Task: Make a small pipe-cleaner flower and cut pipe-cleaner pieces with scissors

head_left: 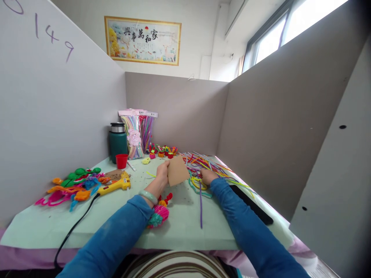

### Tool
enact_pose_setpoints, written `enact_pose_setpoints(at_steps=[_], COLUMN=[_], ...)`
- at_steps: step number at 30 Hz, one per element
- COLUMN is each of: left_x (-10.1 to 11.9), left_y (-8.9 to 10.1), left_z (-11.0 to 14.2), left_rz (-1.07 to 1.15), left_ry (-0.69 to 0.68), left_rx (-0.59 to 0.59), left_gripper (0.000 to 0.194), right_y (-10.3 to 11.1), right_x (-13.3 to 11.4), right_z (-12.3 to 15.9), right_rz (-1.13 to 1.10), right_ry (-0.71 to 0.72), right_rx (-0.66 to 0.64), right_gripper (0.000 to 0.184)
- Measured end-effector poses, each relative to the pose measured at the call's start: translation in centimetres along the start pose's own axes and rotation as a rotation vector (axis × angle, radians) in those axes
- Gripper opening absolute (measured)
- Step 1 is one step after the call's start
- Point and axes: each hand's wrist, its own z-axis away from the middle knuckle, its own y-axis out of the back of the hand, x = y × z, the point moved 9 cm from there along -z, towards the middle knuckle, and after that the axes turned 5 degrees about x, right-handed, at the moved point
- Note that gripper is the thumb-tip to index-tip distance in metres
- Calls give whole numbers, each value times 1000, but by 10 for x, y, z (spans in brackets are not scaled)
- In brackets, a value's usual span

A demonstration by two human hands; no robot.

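Head view: L hand (162,172) is closed on the left edge of the brown card (177,170), held up above the table cover (116,227). R hand (209,177) is at the loose stems (216,165); fingertips partly hidden, can't tell how far open. Purple stem (201,208) runs from R fingertips twd near edge; can't confirm it's gripped.

Status, my read: small flower pcs (161,153) at back look made up; pink/teal pc (161,214) just beside L wrist also looks shaped, can't tell if complete. Green pcs (82,173) at left look formed but sep. Card's visible face is bare, nothing attached. Loose stems + bagged stems (134,135) look unworked. Glue gun (113,188) lies on table cover, neither hand on it.
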Motion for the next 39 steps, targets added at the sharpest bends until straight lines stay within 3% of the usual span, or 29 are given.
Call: enact_pose_setpoints(at_steps=[4,10,17,22,26,28,31,33,39], left_x=[7,14,18,20,20,19,19,19,15], left_y=[2,0,-6,-15,-16,-15,-16,-18,-20], left_z=[-5,-2,7,11,12,13,14,15,16], left_rz=[-13,62,16,18,73,87,82,71,54], left_ry=[-114,-187,-193,-198,-168,-152,-137,-127,-91], left_rx=[22,-26,-95,-169,-167,-148,-146,-162,-186], left_gripper=[10,17,23,17,21,25,26,24,12], right_y=[15,66,81,83,78,64,40,35,41], right_x=[-8,-22,28,61,88,99,103,108,130], right_z=[6,21,24,26,23,14,-3,-7,-1], right_rz=[45,207,98,-207,-648,-988,-1404,-1439,-1194], right_ry=[6,50,-206,-335,-451,-498,-529,-534,-515], right_rx=[124,504,613,731,855,841,718,734,915], right_gripper=[34,31,31,36,30,26,28,32,42])
